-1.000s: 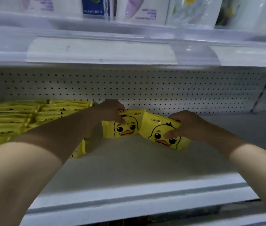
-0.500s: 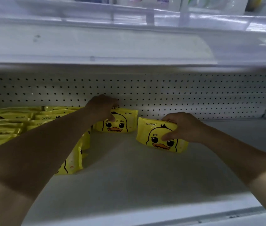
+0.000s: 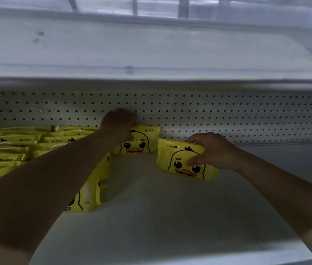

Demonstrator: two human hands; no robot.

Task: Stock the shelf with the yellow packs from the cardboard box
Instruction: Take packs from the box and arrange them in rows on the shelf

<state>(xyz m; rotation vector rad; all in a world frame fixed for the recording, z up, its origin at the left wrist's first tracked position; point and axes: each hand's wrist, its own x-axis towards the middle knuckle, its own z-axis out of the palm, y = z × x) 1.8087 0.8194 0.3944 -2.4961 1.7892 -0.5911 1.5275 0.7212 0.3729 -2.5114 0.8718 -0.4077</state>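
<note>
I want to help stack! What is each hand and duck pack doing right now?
left hand, grips the rear pack's top
right hand, grips the front pack
rear pack, upright on the shelf
front pack, tilted, held
other packs, packed in rows at left

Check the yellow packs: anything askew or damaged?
The right pack, in the right hand, is tilted and apart from the left pack, which the left hand holds upright by the pegboard. No damage or spill shows.

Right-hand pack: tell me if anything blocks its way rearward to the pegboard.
Nothing visible does. Behind the pack in the right hand, the shelf is bare to the pegboard; the other pack, in the left hand, stands to its left.
</note>
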